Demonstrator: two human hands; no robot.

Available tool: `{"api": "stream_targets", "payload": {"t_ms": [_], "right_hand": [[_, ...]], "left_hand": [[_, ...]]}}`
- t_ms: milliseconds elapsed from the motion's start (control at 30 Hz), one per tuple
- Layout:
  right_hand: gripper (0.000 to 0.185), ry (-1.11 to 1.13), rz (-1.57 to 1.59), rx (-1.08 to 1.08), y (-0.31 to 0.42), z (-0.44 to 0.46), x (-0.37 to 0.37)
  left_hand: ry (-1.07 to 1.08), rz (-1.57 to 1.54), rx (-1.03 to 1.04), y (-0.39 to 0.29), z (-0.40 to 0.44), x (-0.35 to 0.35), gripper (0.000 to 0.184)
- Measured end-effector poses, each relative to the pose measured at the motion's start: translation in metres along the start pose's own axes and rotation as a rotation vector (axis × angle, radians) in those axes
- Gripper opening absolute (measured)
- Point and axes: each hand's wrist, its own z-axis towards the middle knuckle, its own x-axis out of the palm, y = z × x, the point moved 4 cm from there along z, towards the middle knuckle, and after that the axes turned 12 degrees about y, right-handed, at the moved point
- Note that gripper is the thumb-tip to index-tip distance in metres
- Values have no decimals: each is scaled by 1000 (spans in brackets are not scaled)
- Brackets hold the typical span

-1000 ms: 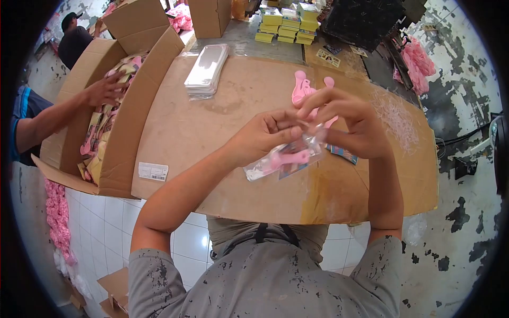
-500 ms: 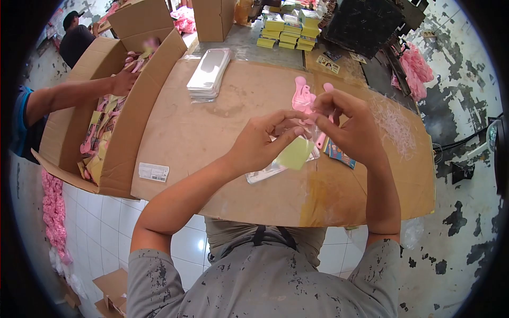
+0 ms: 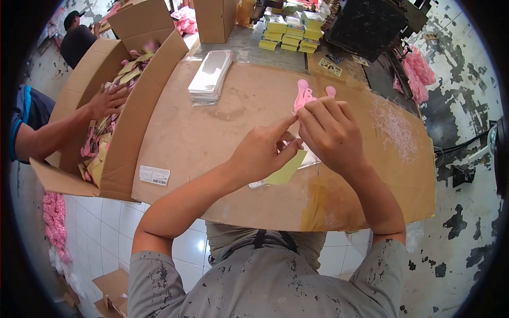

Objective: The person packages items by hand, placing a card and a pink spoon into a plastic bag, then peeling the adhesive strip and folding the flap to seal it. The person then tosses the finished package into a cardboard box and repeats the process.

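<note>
My left hand (image 3: 260, 151) is closed, its thumb and fingers pinching a yellow-green card (image 3: 286, 169) that hangs below them, seemingly in clear plastic. My right hand (image 3: 333, 135) meets it from the right, fingertips pressed together close to the left index finger; what they grip is hidden. Just beyond the hands lie pink plastic spoons (image 3: 303, 94), partly covered by the right hand. A second pink spoon end (image 3: 331, 91) shows above the right knuckles. Under the card, a clear plastic sleeve (image 3: 310, 159) lies on the cardboard.
A stack of clear plastic sleeves (image 3: 210, 77) lies on the cardboard sheet (image 3: 212, 127). On the left, another person's hand (image 3: 107, 100) is over an open carton (image 3: 143, 116) of pink and yellow packets. Card stacks (image 3: 289, 34) stand at the back; plastic strands (image 3: 395, 124) lie right.
My right hand has turned back-up and moved left against the left fingers. The yellow-green card has tilted and swung left. The other person's hand has drawn back left over the carton.
</note>
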Motion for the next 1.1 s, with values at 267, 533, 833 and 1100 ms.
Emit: {"api": "stream_targets", "payload": {"t_ms": [267, 533, 833, 1100], "right_hand": [[11, 60, 929, 648, -90, -38, 26], [36, 194, 403, 964, -231, -231, 33], [35, 164, 1138, 522, -46, -74, 28], [27, 140, 1757, 520, -30, -66, 67]], "left_hand": [[176, -314, -177, 24, 8, -4, 44], [138, -554, -179, 34, 14, -14, 44], [108, -597, -168, 36, 15, 0, 34], [88, -597, -184, 33, 13, -2, 30]]}}
